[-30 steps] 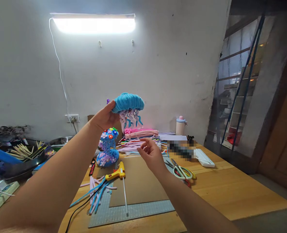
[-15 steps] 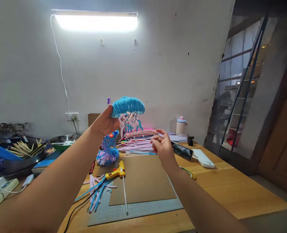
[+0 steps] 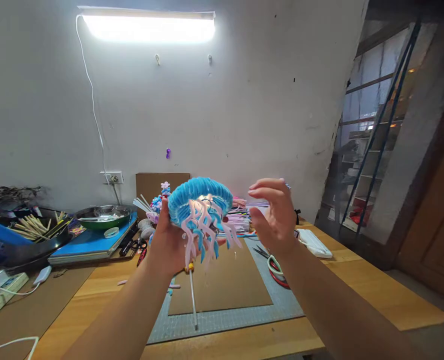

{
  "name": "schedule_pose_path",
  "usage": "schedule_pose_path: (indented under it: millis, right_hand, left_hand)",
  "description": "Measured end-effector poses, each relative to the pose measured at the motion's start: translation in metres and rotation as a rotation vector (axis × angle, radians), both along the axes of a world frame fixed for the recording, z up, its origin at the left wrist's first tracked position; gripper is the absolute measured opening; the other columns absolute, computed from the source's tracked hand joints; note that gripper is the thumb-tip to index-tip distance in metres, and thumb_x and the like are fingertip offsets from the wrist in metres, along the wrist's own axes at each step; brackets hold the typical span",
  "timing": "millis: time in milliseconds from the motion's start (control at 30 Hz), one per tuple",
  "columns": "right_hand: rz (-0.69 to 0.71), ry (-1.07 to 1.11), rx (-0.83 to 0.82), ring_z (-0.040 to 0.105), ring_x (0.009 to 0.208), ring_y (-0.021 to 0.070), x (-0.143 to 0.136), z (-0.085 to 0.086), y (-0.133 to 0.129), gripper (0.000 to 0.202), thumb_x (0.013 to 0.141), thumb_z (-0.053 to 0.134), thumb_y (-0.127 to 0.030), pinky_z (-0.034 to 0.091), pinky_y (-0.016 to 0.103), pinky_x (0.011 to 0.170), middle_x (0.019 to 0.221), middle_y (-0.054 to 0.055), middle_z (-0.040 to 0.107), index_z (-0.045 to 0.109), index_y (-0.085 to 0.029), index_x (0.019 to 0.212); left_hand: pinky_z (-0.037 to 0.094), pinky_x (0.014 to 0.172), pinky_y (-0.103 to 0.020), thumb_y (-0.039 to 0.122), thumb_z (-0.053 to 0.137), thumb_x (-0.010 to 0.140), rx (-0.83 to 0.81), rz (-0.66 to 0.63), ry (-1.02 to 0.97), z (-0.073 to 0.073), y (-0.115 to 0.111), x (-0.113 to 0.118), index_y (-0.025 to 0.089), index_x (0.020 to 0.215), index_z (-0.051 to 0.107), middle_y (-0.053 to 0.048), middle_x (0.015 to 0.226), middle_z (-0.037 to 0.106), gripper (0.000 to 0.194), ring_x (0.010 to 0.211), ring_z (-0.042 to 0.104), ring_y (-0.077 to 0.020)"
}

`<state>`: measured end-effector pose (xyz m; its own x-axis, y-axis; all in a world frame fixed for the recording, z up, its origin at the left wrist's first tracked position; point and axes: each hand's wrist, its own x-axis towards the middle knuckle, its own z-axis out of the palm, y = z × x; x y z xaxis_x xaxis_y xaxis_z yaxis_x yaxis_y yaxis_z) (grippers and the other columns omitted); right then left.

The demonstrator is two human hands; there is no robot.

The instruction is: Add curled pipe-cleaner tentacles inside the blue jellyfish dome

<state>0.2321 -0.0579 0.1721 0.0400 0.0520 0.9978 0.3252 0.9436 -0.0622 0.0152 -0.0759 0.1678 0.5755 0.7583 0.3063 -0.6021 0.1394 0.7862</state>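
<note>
the left hand (image 3: 169, 245) is closed around the lower rim of a fuzzy blue pipe-cleaner jellyfish with pink and blue curled tentacles (image 3: 201, 210), holding it tilted above the wooden worktop (image 3: 357, 295), seemingly so its underside faces the person. the right hand (image 3: 276, 217) hovers just beside it, fingers spread and holding nothing. below lie a brown cardboard sheet (image 3: 229, 285) on a grey cutting mat (image 3: 240, 320), and green-handled scissors (image 3: 274, 262)

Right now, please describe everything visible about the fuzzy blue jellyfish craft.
The fuzzy blue jellyfish craft has a ribbed dome that looks made of pipe cleaners, with curly pink and blue tentacles hanging beneath. It is tilted, its underside turned toward the camera, held above the table. The left hand grips it from below; the open right hand is beside it, apart.
</note>
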Motion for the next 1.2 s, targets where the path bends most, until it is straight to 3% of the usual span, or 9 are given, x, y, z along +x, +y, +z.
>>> schedule_pose_path:
  millis: [67, 167, 433, 567, 700, 833, 1000, 1067, 1200]
  right_hand:
    - [-0.234, -0.053, 0.287, 0.055, 0.093, 0.0260, 0.004, -0.001, -0.002, 0.030, 0.081, 0.055, -0.025, 0.046, 0.048, 0.085, 0.102, 0.005, 0.058, 0.061, -0.035, 0.108]
    - [-0.435, -0.129, 0.454, 0.054, 0.092, 0.0263, 0.008, 0.004, -0.005, 0.025, 0.080, 0.057, -0.029, 0.043, 0.049, 0.086, 0.104, 0.004, 0.056, 0.063, -0.038, 0.103]
    - [-0.511, -0.371, 0.376, 0.057, 0.105, 0.0237, 0.004, 0.048, -0.015, 0.018, 0.085, 0.062, -0.024, 0.036, 0.047, 0.094, 0.118, -0.001, 0.058, 0.064, -0.036, 0.099]
    - [-0.404, -0.616, 0.256, 0.060, 0.109, 0.0231, 0.003, 0.067, -0.014, 0.023, 0.089, 0.057, -0.020, 0.037, 0.048, 0.098, 0.129, -0.001, 0.056, 0.064, -0.034, 0.105]
    - [-0.126, -0.760, -0.045, 0.061, 0.109, 0.0192, 0.003, 0.073, -0.008, 0.038, 0.091, 0.047, -0.016, 0.049, 0.037, 0.091, 0.130, 0.003, 0.056, 0.057, -0.032, 0.124]
    - [-0.057, -0.530, -0.138, 0.062, 0.102, 0.0185, 0.002, 0.060, 0.000, 0.036, 0.085, 0.057, -0.013, 0.053, 0.031, 0.083, 0.112, 0.004, 0.065, 0.061, -0.027, 0.119]
    - [-0.071, -0.283, -0.160, 0.061, 0.102, 0.0199, -0.004, 0.040, 0.011, 0.035, 0.087, 0.055, -0.015, 0.054, 0.027, 0.066, 0.117, 0.006, 0.062, 0.061, -0.029, 0.118]
    - [0.030, -0.231, -0.221, 0.061, 0.102, 0.0210, -0.008, 0.033, 0.015, 0.035, 0.086, 0.057, -0.019, 0.054, 0.027, 0.062, 0.119, 0.006, 0.060, 0.059, -0.030, 0.120]
    - [0.392, -0.035, -0.525, 0.063, 0.087, 0.0171, -0.020, 0.019, 0.019, 0.031, 0.086, 0.060, -0.032, 0.055, 0.027, 0.061, 0.114, 0.004, 0.061, 0.057, -0.030, 0.117]
  left_hand:
    - [0.051, 0.091, -0.054, 0.085, 0.038, 0.076, 0.002, -0.030, 0.023, -0.005, -0.006, 0.003, 0.028, 0.124, 0.065, -0.011, 0.110, 0.075, 0.079, 0.110, 0.066, -0.0359]
    - [0.051, 0.091, -0.053, 0.087, 0.028, 0.077, 0.006, -0.064, 0.045, -0.004, -0.011, 0.009, 0.029, 0.119, 0.069, -0.011, 0.109, 0.075, 0.082, 0.112, 0.065, -0.0350]
    - [0.051, 0.090, -0.055, 0.087, 0.025, 0.078, -0.040, -0.117, 0.038, 0.009, -0.015, 0.017, 0.027, 0.120, 0.068, -0.012, 0.113, 0.074, 0.085, 0.113, 0.064, -0.0363]
    - [0.051, 0.091, -0.058, 0.086, 0.027, 0.078, -0.107, -0.140, 0.043, 0.009, -0.014, 0.016, 0.027, 0.120, 0.068, -0.011, 0.116, 0.073, 0.083, 0.113, 0.065, -0.0358]
    - [0.054, 0.086, -0.056, 0.089, 0.026, 0.075, -0.086, -0.194, 0.143, 0.013, -0.007, 0.010, 0.025, 0.123, 0.066, -0.013, 0.113, 0.074, 0.089, 0.112, 0.065, -0.0387]
    - [0.056, 0.083, -0.048, 0.087, 0.032, 0.075, -0.043, -0.167, 0.178, 0.015, 0.009, 0.000, 0.021, 0.117, 0.070, -0.014, 0.109, 0.076, 0.087, 0.108, 0.067, -0.0370]
    - [0.053, 0.090, -0.038, 0.072, 0.045, 0.085, 0.158, 0.012, 0.243, 0.016, 0.030, -0.006, 0.022, 0.119, 0.070, -0.010, 0.105, 0.077, 0.065, 0.110, 0.067, -0.0301]
    - [0.056, 0.085, -0.036, 0.074, 0.044, 0.084, 0.189, 0.067, 0.242, 0.021, 0.035, -0.007, 0.023, 0.122, 0.068, -0.009, 0.101, 0.078, 0.068, 0.104, 0.070, -0.0297]
    - [0.059, 0.064, -0.033, 0.074, 0.044, 0.083, 0.133, 0.058, 0.229, 0.035, 0.037, -0.007, 0.022, 0.125, 0.065, -0.008, 0.086, 0.080, 0.070, 0.077, 0.075, -0.0263]
